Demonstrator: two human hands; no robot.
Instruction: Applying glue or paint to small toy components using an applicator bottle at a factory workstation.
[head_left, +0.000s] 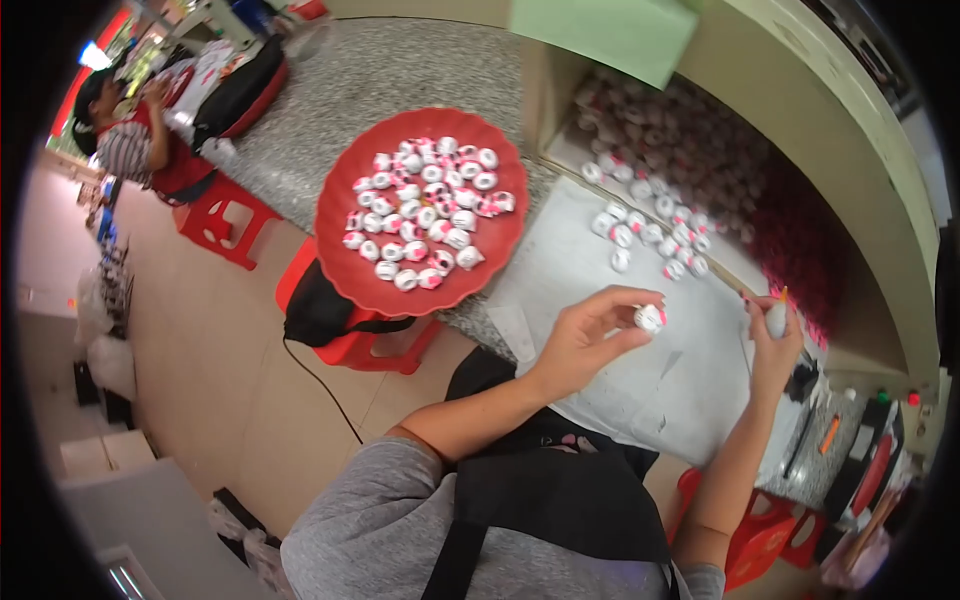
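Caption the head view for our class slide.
Left hand pinches a white-and-pink piece over a white sheet, right hand holds an orange-tipped applicator, similar pieces in a red scalloped tray.

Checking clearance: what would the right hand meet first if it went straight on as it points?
Probably the dark-pink heap just beyond the right hand; depth is unclear, so the pale ledge in front of it might come first.

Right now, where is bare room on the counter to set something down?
Bare: the white sheet between left hand and right hand; the counter beyond the red tray. Crowded with pieces: the tray and the sheet's far end.
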